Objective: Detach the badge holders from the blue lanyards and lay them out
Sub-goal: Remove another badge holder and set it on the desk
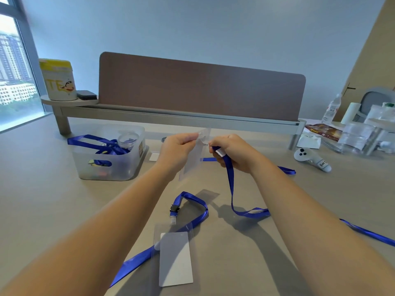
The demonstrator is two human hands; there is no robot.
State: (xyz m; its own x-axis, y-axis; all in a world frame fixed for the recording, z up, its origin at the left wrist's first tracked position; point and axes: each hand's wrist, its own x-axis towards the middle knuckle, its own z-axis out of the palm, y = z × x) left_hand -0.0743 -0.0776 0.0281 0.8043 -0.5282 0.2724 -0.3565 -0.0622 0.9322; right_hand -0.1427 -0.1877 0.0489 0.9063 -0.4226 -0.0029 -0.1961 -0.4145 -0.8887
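Observation:
My left hand (178,147) pinches the top of a clear badge holder (193,161) that hangs above the table. My right hand (234,151) grips the clip end of a blue lanyard (230,182) right beside the holder's top edge; the strap droops down to the table. Whether clip and holder are still joined is hidden by my fingers. A second clear badge holder (175,256) with a white card lies on the table near me, still clipped to another blue lanyard (192,199).
A translucent bin (106,169) at the left holds more blue lanyards and a small cup. A brown divider panel (201,86) stands behind. A white controller (312,159), bottle and plastic packs lie at the right. Another lanyard strap (367,231) trails off right.

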